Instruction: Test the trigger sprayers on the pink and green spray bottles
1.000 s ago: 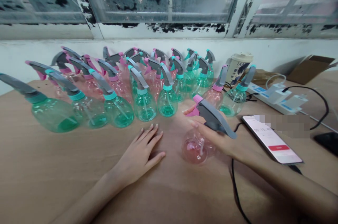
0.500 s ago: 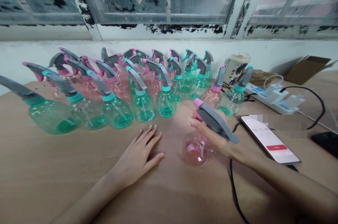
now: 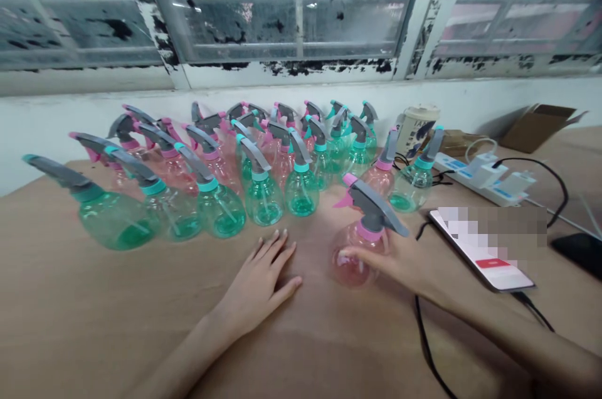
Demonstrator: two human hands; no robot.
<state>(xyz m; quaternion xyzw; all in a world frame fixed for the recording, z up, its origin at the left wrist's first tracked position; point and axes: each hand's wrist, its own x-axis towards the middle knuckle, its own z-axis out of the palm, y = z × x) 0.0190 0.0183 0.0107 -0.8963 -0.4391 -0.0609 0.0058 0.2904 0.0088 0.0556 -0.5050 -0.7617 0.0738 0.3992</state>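
My right hand (image 3: 395, 261) is wrapped round the belly of a pink spray bottle (image 3: 353, 256) that stands upright on the wooden table (image 3: 94, 324). Its grey trigger head with a pink nozzle (image 3: 371, 204) rises above my fingers. My left hand (image 3: 261, 283) lies flat on the table with its fingers spread, holding nothing, just in front of the green spray bottles (image 3: 266, 189). Several green and pink spray bottles stand in rows behind both hands, up to the wall.
A phone (image 3: 480, 248) with a lit screen lies to the right, with a black cable (image 3: 423, 336) running toward me. Behind it are a white power strip (image 3: 484, 176) with chargers, a paper cup (image 3: 416, 126) and a cardboard box (image 3: 540, 126). A window runs above the wall.
My right hand slid from the trigger head down to the bottle's body, and the pink bottle now stands upright. The camera tilted a little. My left hand stayed put.
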